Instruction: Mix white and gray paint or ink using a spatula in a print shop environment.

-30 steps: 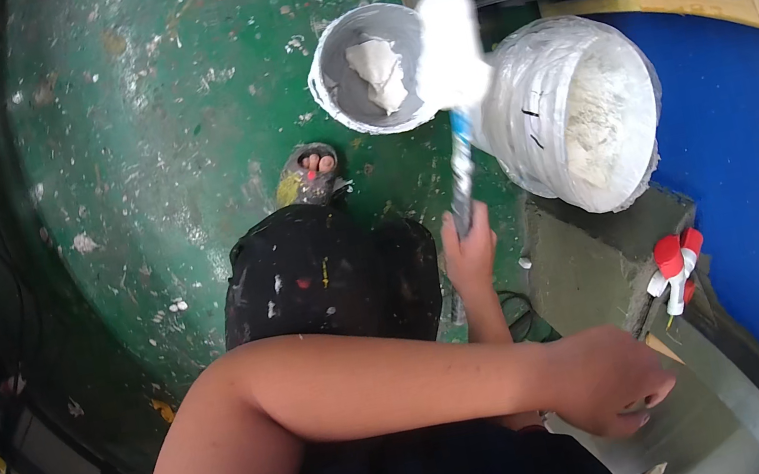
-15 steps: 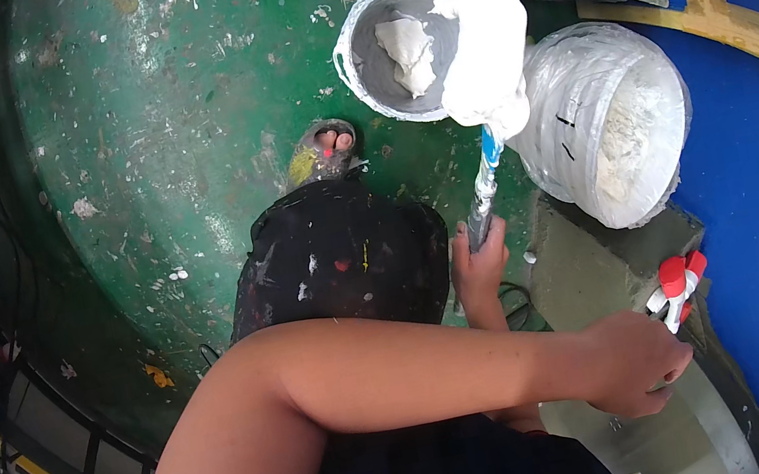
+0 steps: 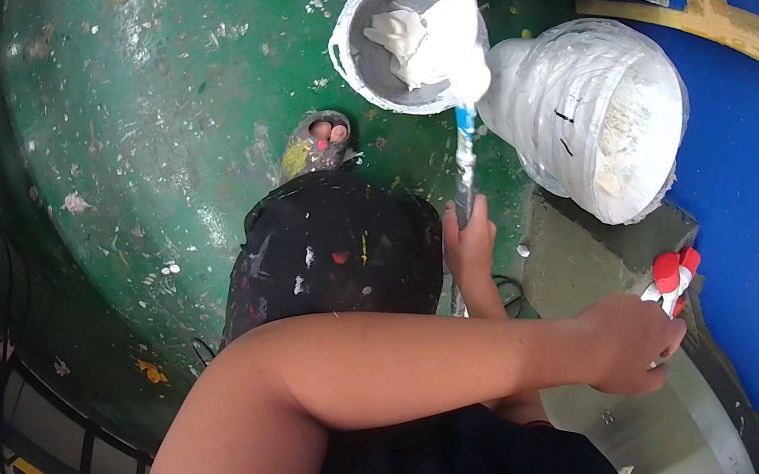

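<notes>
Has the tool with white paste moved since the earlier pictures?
Yes. Judged against the grey bucket, the tool has shifted left: its white-coated head now appears farther over the bucket's opening.

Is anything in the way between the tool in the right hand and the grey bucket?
Nothing visible: the white-coated tool, held in the right hand, overlaps the right side of the bucket in view. The plastic-wrapped tub stands to the right, clear of it. The tool's height can't be told.
</notes>
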`<action>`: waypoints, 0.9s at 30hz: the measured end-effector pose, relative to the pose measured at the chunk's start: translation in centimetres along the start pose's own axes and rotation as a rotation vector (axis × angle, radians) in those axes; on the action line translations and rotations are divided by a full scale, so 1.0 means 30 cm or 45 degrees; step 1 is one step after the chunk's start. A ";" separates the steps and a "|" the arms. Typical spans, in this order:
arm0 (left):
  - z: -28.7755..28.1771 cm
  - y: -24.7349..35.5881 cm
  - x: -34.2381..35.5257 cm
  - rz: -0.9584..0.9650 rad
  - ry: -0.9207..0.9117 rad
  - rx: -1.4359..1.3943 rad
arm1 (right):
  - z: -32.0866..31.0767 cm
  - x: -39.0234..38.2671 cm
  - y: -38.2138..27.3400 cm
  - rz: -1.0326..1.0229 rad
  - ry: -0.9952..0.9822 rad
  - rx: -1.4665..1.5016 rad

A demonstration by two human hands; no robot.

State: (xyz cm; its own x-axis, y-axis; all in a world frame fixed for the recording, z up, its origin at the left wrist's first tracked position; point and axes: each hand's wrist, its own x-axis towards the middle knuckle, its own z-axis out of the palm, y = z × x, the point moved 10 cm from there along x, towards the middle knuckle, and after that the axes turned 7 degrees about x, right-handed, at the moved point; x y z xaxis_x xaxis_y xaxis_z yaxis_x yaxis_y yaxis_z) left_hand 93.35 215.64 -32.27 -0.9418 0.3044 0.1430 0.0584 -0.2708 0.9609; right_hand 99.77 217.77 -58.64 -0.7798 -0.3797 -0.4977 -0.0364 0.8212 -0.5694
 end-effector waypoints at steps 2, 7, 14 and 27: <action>-0.001 0.016 -0.002 0.001 -0.036 0.042 | -0.022 -0.021 0.020 0.060 0.027 0.036; 0.009 0.009 -0.001 0.054 0.003 0.056 | 0.047 0.096 0.035 -0.056 0.053 -0.059; -0.008 -0.010 -0.001 -0.018 -0.047 0.025 | 0.020 0.078 -0.020 -0.076 0.046 -0.095; 0.016 0.049 0.000 0.119 -0.048 0.005 | -0.170 -0.113 -0.046 0.259 -0.336 1.249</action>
State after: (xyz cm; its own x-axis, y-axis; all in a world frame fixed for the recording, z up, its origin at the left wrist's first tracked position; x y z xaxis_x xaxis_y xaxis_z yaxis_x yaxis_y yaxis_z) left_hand 93.59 215.67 -30.76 -0.9191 0.3117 0.2411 0.1470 -0.2963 0.9437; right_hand 99.29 220.10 -52.83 -0.5480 -0.4509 -0.7046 0.6982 0.2173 -0.6821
